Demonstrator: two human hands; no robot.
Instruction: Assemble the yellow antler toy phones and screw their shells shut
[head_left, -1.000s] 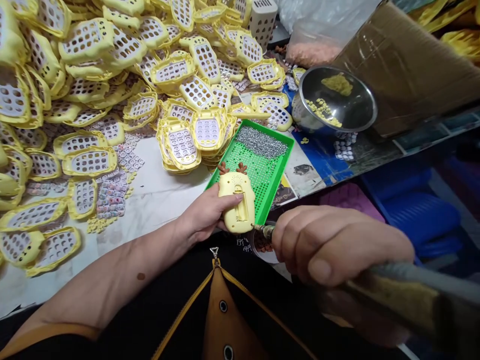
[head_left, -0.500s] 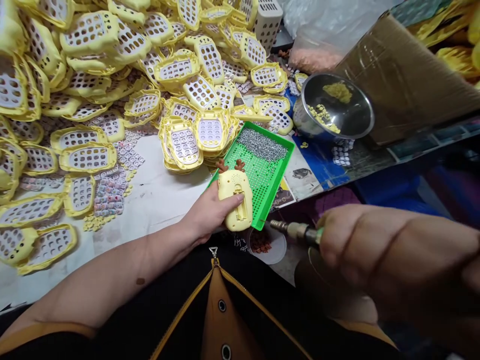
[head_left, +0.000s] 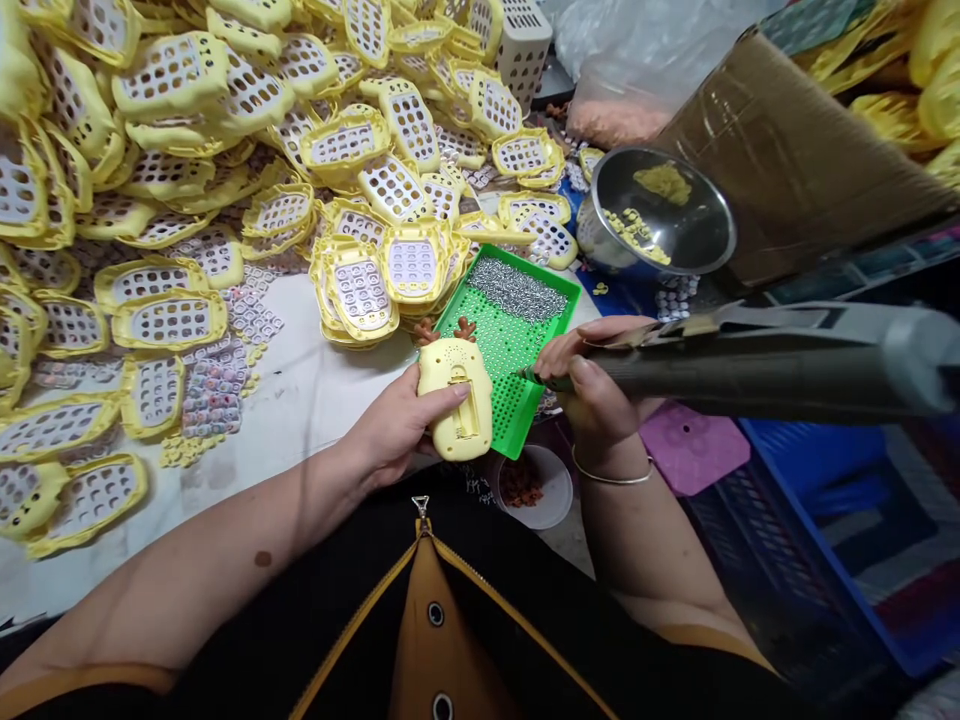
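My left hand grips a yellow toy phone with brown antlers on top. Its back faces up, and my thumb lies by the uncovered battery compartment. A dark electric screwdriver is held in my right hand, lying nearly level with its body stretching off to the right. Its tip is over the green perforated tray, below the small silver screws heaped at the tray's far end. The toy phone overlaps the tray's left edge.
Many yellow phone shells are piled along the left and back of the table. At the right stand a metal bowl with small yellow pieces and a cardboard box. A tub of brown pieces and a blue crate sit lower down.
My right hand has swung the screwdriver left and up from beside the tray, so its tip is over the tray. The toy phone has shifted slightly left with my left hand.
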